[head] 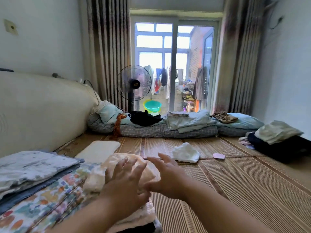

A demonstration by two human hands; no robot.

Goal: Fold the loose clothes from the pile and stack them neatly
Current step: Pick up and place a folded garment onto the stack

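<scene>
A folded pale peach garment lies on top of a stack of folded clothes at the lower middle. My left hand rests flat on it with fingers spread. My right hand hovers just right of it, fingers straight and spread, holding nothing. A crumpled white garment lies loose on the woven mat ahead. At the right edge sits a pile of clothes, pale green pieces over dark ones.
Folded grey and floral bedding lies at the left beside a padded headboard. A white pad and a small pink item lie on the mat. Rolled bedding with clothes lines the far edge, with a standing fan behind.
</scene>
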